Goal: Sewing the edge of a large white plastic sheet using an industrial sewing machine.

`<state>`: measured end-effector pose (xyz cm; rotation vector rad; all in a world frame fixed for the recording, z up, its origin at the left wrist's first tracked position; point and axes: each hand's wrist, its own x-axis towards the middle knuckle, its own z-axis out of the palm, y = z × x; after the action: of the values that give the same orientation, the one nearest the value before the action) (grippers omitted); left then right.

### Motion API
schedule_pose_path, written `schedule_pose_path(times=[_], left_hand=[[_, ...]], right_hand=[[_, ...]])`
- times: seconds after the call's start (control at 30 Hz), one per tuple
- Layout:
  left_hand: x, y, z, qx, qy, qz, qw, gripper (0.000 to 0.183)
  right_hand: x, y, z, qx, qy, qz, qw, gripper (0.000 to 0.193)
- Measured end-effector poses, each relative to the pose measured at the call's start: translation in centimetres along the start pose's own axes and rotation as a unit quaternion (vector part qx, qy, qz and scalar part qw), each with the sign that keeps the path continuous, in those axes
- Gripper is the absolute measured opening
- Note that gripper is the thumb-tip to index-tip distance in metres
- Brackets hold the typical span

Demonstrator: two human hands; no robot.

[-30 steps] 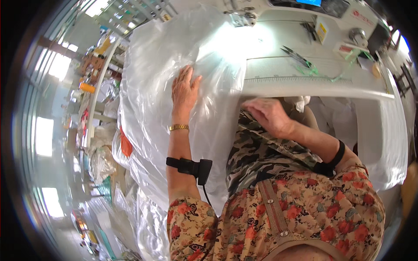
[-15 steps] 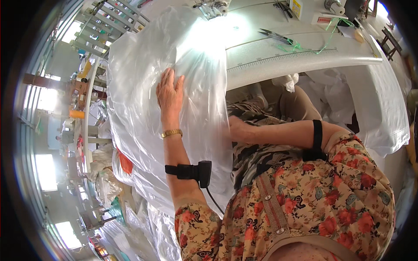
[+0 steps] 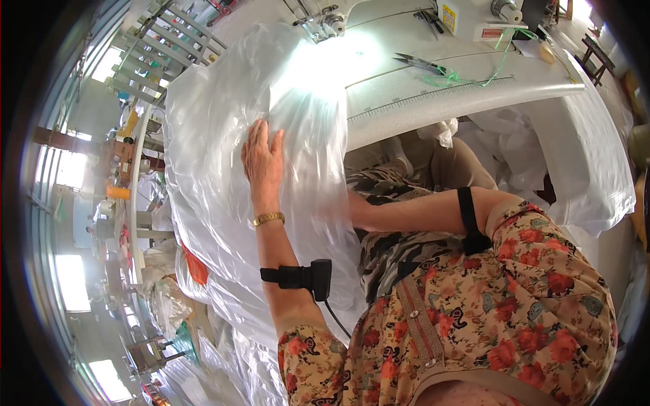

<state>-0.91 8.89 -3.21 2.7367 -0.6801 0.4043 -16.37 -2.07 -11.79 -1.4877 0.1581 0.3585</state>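
A large sheet of translucent white plastic (image 3: 217,169) drapes from the sewing table down over its front edge to the left of my lap. My left hand (image 3: 264,162) lies flat on it, fingers stretched out, a gold watch at the wrist. Near the sheet's right edge is my right hand (image 3: 357,208), low over my lap. Its fingers are hidden by the plastic and smeared by motion, so their grip does not show. Beyond my left hand, the sheet runs up toward the sewing machine head (image 3: 332,26), under a bright lamp glare.
Thread snips (image 3: 421,64) with tangled green thread lie on the white sewing table (image 3: 467,105), which has a ruler scale printed along it. A dark slim tool (image 3: 430,21) lies farther back. More white plastic (image 3: 589,169) hangs at the right. A slatted rack (image 3: 159,51) stands far left.
My left hand has slid slightly toward me on the plastic. My right hand has moved a little left, and its fingers are now behind the sheet's edge. The view has shifted slightly.
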Motion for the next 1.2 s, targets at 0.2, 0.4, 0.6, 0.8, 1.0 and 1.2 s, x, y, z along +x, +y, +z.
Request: schedule_pose_path(times=[0.2,0.4,0.6,0.8,1.0,1.2], left_hand=[[-0.1,0.1,-0.2,0.007,-0.006,-0.01,1.0,0.06],[0.0,0.7,-0.4,0.006,-0.008,-0.006,1.0,0.061],[0.2,0.3,-0.2,-0.006,-0.01,-0.005,1.0,0.06],[0.1,-0.2,-0.1,0.006,-0.017,-0.002,1.0,0.059],[-4.1,5.9,-3.7,-0.129,0.019,0.05,0.99,0.044],[-14.7,13.3,-6.8,-0.124,-0.022,0.106,0.986,0.051]], right_hand=[[-0.5,4.4,-0.8,0.038,-0.102,-0.033,0.993,0.034],[-1.2,7.1,-2.5,-0.2,-0.017,-0.089,0.976,0.038],[-10.1,-0.4,-2.9,-0.048,-0.094,-0.075,0.992,0.028],[-15.4,-2.4,-4.5,0.123,-0.18,-0.035,0.975,0.027],[-14.4,-0.7,-3.7,0.19,-0.148,-0.012,0.971,0.023],[-14.7,-0.5,-3.6,0.182,-0.133,-0.037,0.974,0.023]])
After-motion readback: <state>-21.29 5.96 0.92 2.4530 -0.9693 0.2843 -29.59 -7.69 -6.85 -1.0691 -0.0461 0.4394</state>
